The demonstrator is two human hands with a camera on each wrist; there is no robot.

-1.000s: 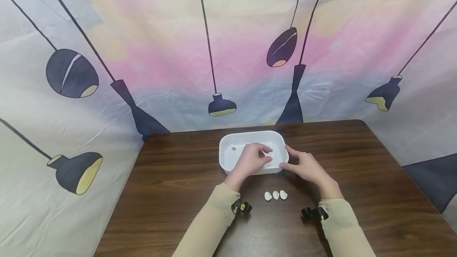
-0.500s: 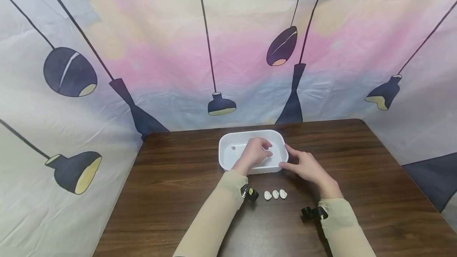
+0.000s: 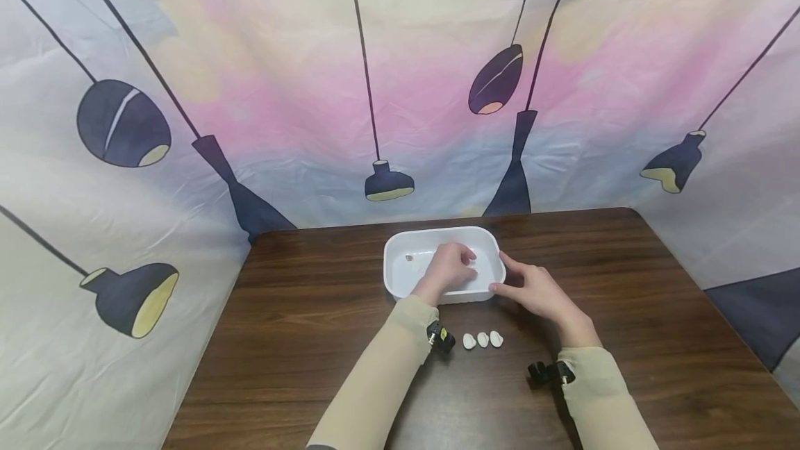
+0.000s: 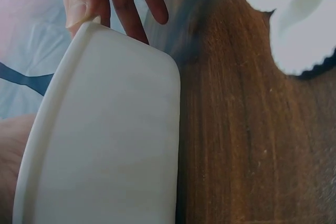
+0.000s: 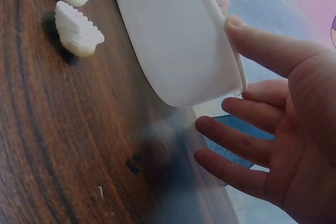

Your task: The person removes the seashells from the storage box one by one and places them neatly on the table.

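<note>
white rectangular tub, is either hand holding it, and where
The right hand holds the white rectangular tub by its right-end rim; whether the left hand inside grips anything cannot be told.

Behind it all, the view is filled by a pastel cloth backdrop (image 3: pixel 425 89), washed in pink, cream and blue! Dark pendant lamps (image 3: pixel 389 185) are printed across it, and below them a wood-grained brown table (image 3: pixel 300 304) is fronted, its far corners rounded.

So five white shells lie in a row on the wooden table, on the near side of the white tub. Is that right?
Not quite: the head view shows three white shells, not five. They do lie in a row on the wooden table, on the near side of the white tub.
</note>
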